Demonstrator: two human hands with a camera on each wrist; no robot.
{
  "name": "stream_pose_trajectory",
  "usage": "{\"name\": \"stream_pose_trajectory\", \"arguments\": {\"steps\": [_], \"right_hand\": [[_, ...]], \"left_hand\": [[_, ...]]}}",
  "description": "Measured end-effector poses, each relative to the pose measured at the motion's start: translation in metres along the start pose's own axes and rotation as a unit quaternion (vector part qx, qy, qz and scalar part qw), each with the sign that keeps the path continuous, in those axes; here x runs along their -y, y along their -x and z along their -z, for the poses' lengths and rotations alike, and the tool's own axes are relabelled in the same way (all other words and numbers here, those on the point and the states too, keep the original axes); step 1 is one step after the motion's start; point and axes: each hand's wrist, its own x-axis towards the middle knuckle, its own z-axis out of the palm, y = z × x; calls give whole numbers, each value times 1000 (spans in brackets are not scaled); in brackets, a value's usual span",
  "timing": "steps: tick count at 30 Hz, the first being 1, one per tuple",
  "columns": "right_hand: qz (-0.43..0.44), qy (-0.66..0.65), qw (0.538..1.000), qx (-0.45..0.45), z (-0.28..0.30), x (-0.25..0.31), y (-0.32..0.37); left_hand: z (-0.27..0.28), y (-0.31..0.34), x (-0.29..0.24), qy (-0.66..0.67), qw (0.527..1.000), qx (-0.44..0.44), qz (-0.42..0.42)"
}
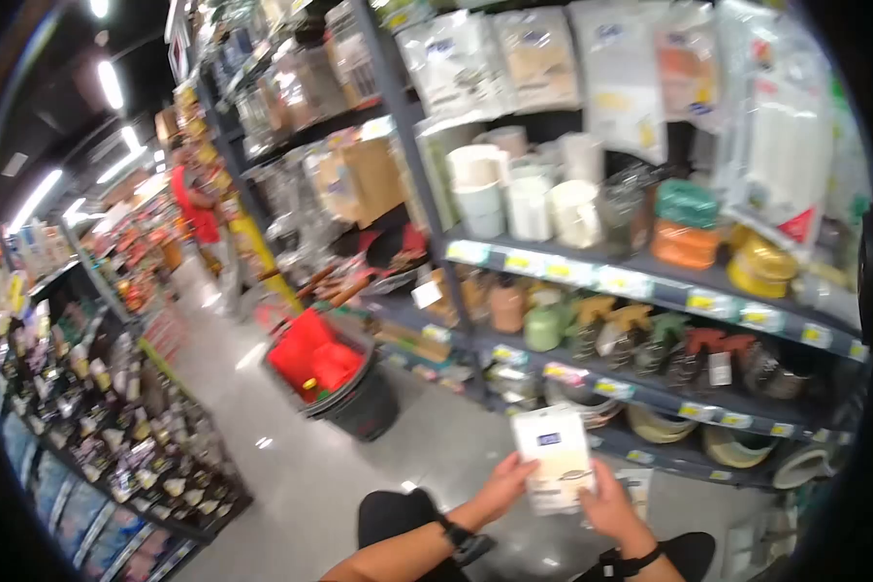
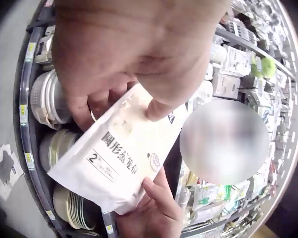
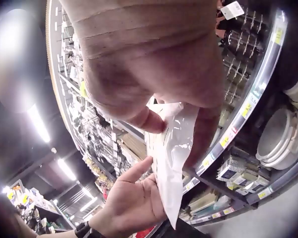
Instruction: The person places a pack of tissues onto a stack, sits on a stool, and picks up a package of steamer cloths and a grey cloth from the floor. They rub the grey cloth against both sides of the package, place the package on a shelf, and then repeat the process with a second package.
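Observation:
A flat white packet of round steamer cloths (image 1: 555, 456), with printed Chinese characters and a 2 on its front, is held up in front of the person's body. The left hand (image 1: 503, 488) grips its left edge, thumb on the front face. On the opposite edge, the right hand (image 1: 613, 501) pinches it with the thumb in front. Seen from the left wrist, the packet (image 2: 121, 153) slants between the two hands, its printed face showing. The right wrist view shows the packet (image 3: 171, 148) nearly edge-on, its clear wrapping shiny, with the left hand (image 3: 131, 201) beyond it.
Another packet (image 1: 636, 483) lies on the floor beyond the right hand. Shelves of cups (image 1: 480, 189), spray bottles (image 1: 660, 339) and bowls (image 1: 664, 424) stand ahead. A dark bin (image 1: 359, 412) holding red things stands in the aisle; a person in a red vest (image 1: 194, 204) is farther off.

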Motion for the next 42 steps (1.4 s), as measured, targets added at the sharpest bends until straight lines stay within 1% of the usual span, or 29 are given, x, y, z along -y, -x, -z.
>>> {"name": "stream_pose_trajectory", "arguments": {"steps": [1,3,5,8,11,14,15,17,19,20,21,22,23,24,25,26,27,28,29,32,33,35,36,37,38,39,41,42], "right_hand": [[9,19,999,-29,8,-1,7],[72,72,992,-71,16,-11,14],[94,-85,991,-33,17,11,19],[38,-98,994,-13,21,26,25],[-29,-99,994,-45,25,46,28],[-18,-75,995,-68,29,57,25],[-17,-65,995,-70,29,59,23],[11,-46,994,-98,29,73,17],[34,-28,991,-124,33,96,8],[43,-21,989,-138,39,116,3],[51,-14,987,-151,43,136,-3],[77,-21,984,-157,44,159,-10],[103,-27,981,-163,46,182,-18],[117,-25,980,-161,50,202,-27],[143,-3,977,-157,54,217,-39],[141,-15,978,-154,55,233,-50],[142,-26,978,-151,55,248,-63],[158,-24,976,-145,59,259,-79],[173,-21,975,-140,61,270,-94],[205,2,969,-140,61,312,-142],[216,16,965,-147,63,323,-161],[212,25,966,-144,69,349,-197],[208,26,968,-141,67,360,-214],[246,34,956,-155,62,371,-233],[259,58,951,-157,63,384,-250],[271,80,946,-160,64,395,-265],[275,84,943,-168,59,419,-288],[277,85,942,-173,56,428,-298]], "left_hand": [[11,-9,4,-3,996,81,42],[-25,18,-27,-66,992,104,-9],[-35,23,-39,-134,985,92,-53],[-52,25,-50,-167,970,105,-141],[-73,39,-65,-179,964,119,-158],[-77,41,-68,-180,956,130,-190],[-76,43,-70,-169,959,129,-189],[-78,45,-76,-146,964,127,-184],[-60,29,-70,-133,975,127,-126],[-47,18,-62,-126,979,128,-95],[-32,6,-50,-168,976,118,-77],[-15,-11,-32,-209,970,108,-60],[2,-28,-13,-249,962,99,-42],[23,-42,7,-309,945,99,-31],[43,-54,27,-408,905,117,-35],[63,-64,48,-526,835,152,-62],[78,-69,68,-622,751,197,-98],[87,-73,85,-677,690,224,-127],[75,-51,63,-676,672,295,-71],[51,-59,54,-662,699,270,29],[42,-55,43,-675,687,268,31],[37,-57,19,-701,663,261,26],[43,-67,27,-700,666,258,17],[53,-78,41,-699,669,253,9],[56,-85,45,-698,673,246,2],[59,-91,47,-691,680,246,-3],[62,-98,43,-678,694,243,-10],[62,-103,43,-678,693,244,-7]]}}
